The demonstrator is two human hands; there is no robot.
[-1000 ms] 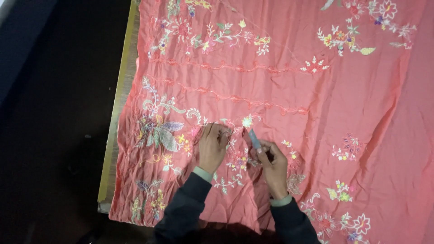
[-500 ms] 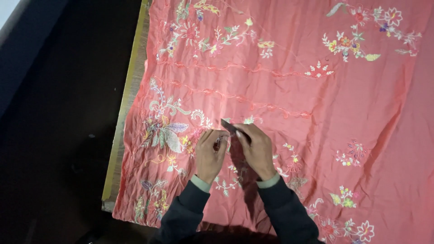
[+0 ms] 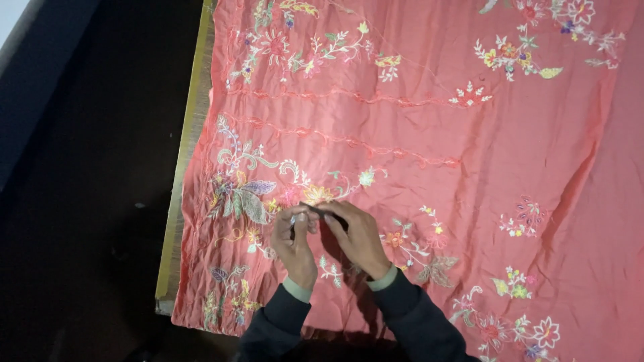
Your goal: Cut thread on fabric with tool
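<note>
Across the tabletop (image 3: 176,221) lies the cloth (image 3: 469,167), spread flat, embroidery already covering much of it; how much work is left cannot be judged. Left of the cloth's near-centre flower motif, the left hand (image 3: 294,245) pinches the fabric, fingers together. Just right of it, touching, the right hand (image 3: 359,238) is closed on a small dark tool (image 3: 322,210), tip at the motif.

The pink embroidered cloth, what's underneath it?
A yellowish table edge shows along the left side of the pink embroidered cloth, so it lies on a table. The rest of that surface is covered. The left hand and right hand rest on top.
</note>
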